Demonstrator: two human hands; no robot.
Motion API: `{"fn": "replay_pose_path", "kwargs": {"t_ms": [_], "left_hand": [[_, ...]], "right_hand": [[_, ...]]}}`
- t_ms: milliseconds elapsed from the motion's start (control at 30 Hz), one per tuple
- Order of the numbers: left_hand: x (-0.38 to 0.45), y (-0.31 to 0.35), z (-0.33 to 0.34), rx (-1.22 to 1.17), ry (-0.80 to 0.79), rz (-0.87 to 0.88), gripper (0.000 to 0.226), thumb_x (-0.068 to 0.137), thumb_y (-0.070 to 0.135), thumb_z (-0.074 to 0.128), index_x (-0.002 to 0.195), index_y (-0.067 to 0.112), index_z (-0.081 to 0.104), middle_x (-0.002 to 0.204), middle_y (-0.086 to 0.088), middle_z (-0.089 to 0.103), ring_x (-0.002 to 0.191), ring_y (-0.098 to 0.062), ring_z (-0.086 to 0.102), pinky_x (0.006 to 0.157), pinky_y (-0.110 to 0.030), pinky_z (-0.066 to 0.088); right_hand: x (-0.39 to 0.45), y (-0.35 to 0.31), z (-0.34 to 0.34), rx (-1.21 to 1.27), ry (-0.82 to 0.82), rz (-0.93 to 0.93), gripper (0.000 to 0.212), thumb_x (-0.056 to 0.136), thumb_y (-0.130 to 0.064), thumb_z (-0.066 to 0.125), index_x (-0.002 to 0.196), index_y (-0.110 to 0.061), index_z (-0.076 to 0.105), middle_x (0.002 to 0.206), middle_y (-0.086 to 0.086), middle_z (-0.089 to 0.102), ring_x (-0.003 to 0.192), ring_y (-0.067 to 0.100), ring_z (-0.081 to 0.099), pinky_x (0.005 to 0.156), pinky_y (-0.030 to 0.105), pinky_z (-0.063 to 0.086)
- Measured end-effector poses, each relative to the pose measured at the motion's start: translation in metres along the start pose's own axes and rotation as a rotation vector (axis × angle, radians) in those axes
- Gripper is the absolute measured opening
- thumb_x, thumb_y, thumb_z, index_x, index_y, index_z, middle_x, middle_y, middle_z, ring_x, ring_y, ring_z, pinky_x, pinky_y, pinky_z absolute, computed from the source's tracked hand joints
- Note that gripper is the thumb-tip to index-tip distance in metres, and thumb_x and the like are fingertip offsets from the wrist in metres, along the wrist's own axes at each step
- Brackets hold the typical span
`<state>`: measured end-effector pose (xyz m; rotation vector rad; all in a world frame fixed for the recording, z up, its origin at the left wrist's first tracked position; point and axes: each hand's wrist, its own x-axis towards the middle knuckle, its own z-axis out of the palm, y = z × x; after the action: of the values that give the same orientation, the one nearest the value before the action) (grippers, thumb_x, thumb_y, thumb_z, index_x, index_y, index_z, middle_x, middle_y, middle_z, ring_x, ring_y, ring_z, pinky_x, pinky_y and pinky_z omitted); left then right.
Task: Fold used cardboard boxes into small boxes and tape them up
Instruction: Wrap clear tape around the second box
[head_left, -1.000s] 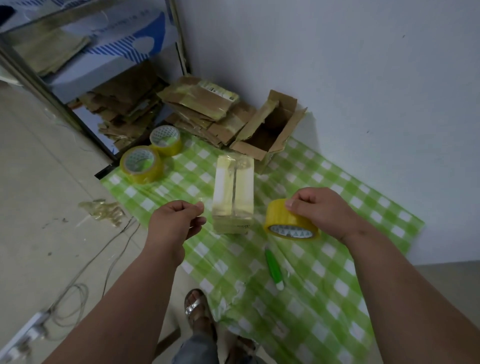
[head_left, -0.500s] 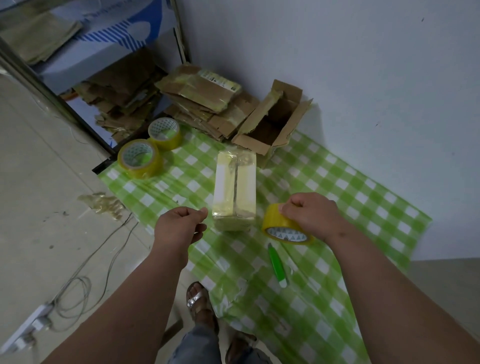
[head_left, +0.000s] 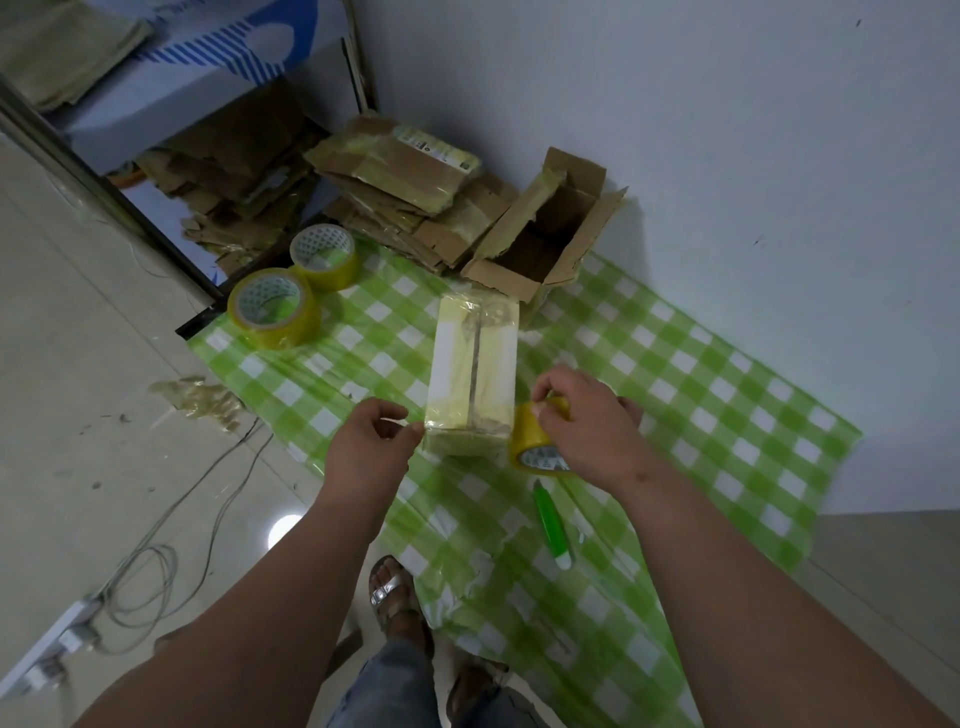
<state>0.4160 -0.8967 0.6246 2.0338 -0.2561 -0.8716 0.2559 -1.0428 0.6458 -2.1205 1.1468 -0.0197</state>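
A small box (head_left: 472, 374) wrapped in yellowish tape lies on the green checked sheet (head_left: 701, 415). My right hand (head_left: 582, 421) grips a yellow tape roll (head_left: 535, 447) right beside the box's near right corner. My left hand (head_left: 374, 447) sits at the box's near left corner and pinches what looks like the free end of the clear tape, stretched across the box's near face. An open cardboard box (head_left: 545, 244) stands behind it by the wall.
Two more yellow tape rolls (head_left: 275, 306) (head_left: 324, 254) sit at the sheet's far left. Flattened cardboard (head_left: 405, 187) is stacked against the wall. A green cutter (head_left: 550, 525) lies near me. Cables (head_left: 156, 561) and a power strip trail over the floor at left.
Both hands have closed in on the small box. The roll moved left up to its near right corner, and my left hand moved right to the near left corner.
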Motion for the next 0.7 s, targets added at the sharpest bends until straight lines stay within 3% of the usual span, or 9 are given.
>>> {"fn": "replay_pose_path", "kwargs": {"t_ms": [100,167,267,367,467,533,700], "left_hand": [[0.001,0.005,0.003,0.14,0.014,0.147,0.016,0.089,0.007,0.064,0.083,0.021,0.062,0.081,0.004,0.065,0.072,-0.016,0.059,0.064,-0.032,0.05],[0.001,0.007,0.003,0.225,0.009,0.195,0.019,0.092,0.007,0.058,0.083,0.024,0.064,0.082,0.01,0.065,0.06,-0.011,0.054,0.054,-0.026,0.042],[0.0,0.007,0.002,0.275,-0.027,0.262,0.02,0.096,0.012,0.054,0.09,0.027,0.066,0.08,0.008,0.067,0.043,-0.005,0.044,0.045,-0.019,0.036],[-0.001,0.006,-0.004,0.32,-0.095,0.325,0.018,0.096,0.015,0.056,0.101,0.03,0.065,0.068,0.009,0.065,0.042,-0.004,0.046,0.042,-0.013,0.034],[0.001,0.007,-0.01,0.391,-0.133,0.378,0.022,0.095,0.012,0.06,0.11,0.029,0.062,0.088,0.022,0.065,0.063,0.005,0.06,0.052,-0.008,0.04],[0.003,0.007,-0.012,0.411,-0.168,0.404,0.027,0.094,0.012,0.062,0.114,0.03,0.059,0.104,0.02,0.064,0.079,0.01,0.062,0.061,-0.007,0.042],[0.008,0.008,-0.013,0.445,-0.225,0.506,0.046,0.092,0.017,0.066,0.131,0.037,0.051,0.113,0.012,0.066,0.094,-0.002,0.068,0.08,-0.027,0.053]], "right_hand": [[0.0,-0.001,0.003,-0.082,-0.016,-0.067,0.029,0.098,-0.018,0.045,0.085,-0.043,0.054,0.109,-0.013,0.05,0.104,0.006,0.049,0.095,0.034,0.019],[-0.001,-0.002,0.004,-0.107,-0.029,-0.082,0.034,0.096,-0.015,0.046,0.08,-0.042,0.059,0.107,-0.013,0.05,0.106,0.004,0.047,0.092,0.032,0.017],[-0.003,-0.002,0.004,-0.11,-0.014,-0.098,0.021,0.089,-0.024,0.053,0.079,-0.041,0.061,0.103,-0.014,0.049,0.105,0.005,0.047,0.095,0.034,0.017],[-0.006,-0.002,0.004,-0.144,-0.014,-0.116,0.004,0.083,-0.036,0.063,0.082,-0.039,0.062,0.103,-0.013,0.049,0.105,0.007,0.047,0.096,0.033,0.014],[-0.007,-0.002,0.006,-0.205,-0.009,-0.137,0.009,0.081,-0.043,0.065,0.088,-0.038,0.061,0.105,-0.013,0.047,0.108,0.01,0.046,0.094,0.029,0.009],[-0.007,-0.002,0.009,-0.238,-0.005,-0.149,0.015,0.081,-0.046,0.064,0.092,-0.036,0.06,0.106,-0.013,0.046,0.108,0.011,0.046,0.092,0.029,0.008],[-0.005,0.0,0.014,-0.298,0.04,-0.166,0.022,0.08,-0.051,0.064,0.089,-0.032,0.057,0.105,-0.012,0.047,0.107,0.014,0.046,0.088,0.028,0.006]]}}
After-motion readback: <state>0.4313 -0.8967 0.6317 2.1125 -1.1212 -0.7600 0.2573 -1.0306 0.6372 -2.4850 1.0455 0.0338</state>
